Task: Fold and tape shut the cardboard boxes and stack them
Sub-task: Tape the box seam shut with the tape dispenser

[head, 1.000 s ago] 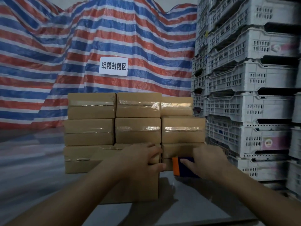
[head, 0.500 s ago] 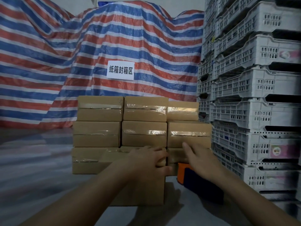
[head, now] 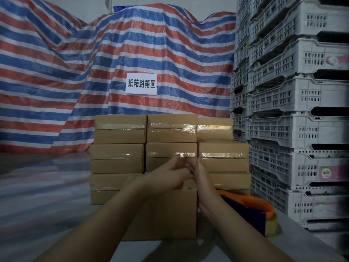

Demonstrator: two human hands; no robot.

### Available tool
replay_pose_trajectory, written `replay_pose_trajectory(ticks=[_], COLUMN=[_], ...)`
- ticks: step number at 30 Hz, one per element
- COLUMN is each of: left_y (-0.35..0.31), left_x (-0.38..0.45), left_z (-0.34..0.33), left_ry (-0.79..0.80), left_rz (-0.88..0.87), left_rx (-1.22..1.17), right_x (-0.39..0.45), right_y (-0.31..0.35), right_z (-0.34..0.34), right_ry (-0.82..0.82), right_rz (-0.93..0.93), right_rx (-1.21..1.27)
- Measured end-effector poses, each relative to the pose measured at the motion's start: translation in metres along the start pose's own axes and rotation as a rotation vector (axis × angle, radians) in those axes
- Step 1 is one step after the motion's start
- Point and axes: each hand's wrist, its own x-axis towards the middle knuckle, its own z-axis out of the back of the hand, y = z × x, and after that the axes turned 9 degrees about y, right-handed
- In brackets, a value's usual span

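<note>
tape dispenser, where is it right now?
Head view, lower right: the tape dispenser lies on the table, just right of the near box, in front of the gray crates. Neither hand holds it.

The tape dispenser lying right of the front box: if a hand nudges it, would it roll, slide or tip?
The tape dispenser lies on its side on the table, so tipping seems unlikely. Its orange edge is curved, but the blue body looks flat and angular; it would probably slide, not roll. It looks like rigid plastic, likely light.

two bare, sleeveless forearms point(head: 105, 224)
</note>
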Motion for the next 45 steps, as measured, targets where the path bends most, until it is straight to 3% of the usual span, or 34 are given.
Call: replay_pose_trajectory(ticks=[2,6,9,13,22,25,28,32,35,38,41,45], left_y=[0.000,0.012,0.032,0.058,0.079,0.087,0.071,0.020,-0.022,-0.054,-0.063,-0.062], left_x=[-0.001,-0.016,-0.040,-0.064,-0.090,-0.091,-0.080,-0.045,-0.005,0.041,0.082,0.130], left_z=[0.000,0.022,0.031,0.019,0.008,0.002,-0.002,-0.005,-0.010,-0.008,0.002,0.021], left_ry=[-0.196,-0.734,-0.857,-0.691,-0.417,-0.466,-0.592,-0.684,-0.657,-0.506,-0.332,-0.241], left_rz=[0.016,-0.038,0.023,0.214,0.225,0.207,0.149,0.041,-0.136,-0.313,-0.376,-0.245], left_rx=[-0.078,-0.099,-0.035,-0.096,-0.386,-0.349,-0.303,-0.221,-0.216,-0.104,0.075,0.509], right_x=[-0.005,-0.009,-0.011,-0.026,-0.057,-0.057,-0.060,-0.062,-0.057,-0.040,-0.017,0.016], right_y=[-0.004,0.005,0.008,-0.007,-0.030,-0.031,-0.026,0.007,0.047,0.094,0.139,0.177], right_z=[0.002,0.004,0.005,0.002,0.019,0.028,0.033,0.047,0.064,0.090,0.123,0.149], right_ry=[0.011,0.031,-0.032,-0.029,0.248,0.317,0.233,0.004,-0.158,-0.290,-0.353,-0.357], right_rz=[-0.031,-0.062,-0.067,-0.033,-0.072,-0.064,0.042,0.184,0.343,0.433,0.345,0.098], right_rx=[0.036,0.006,-0.101,-0.194,-0.435,-0.454,-0.379,-0.225,-0.174,-0.154,-0.090,-0.100])
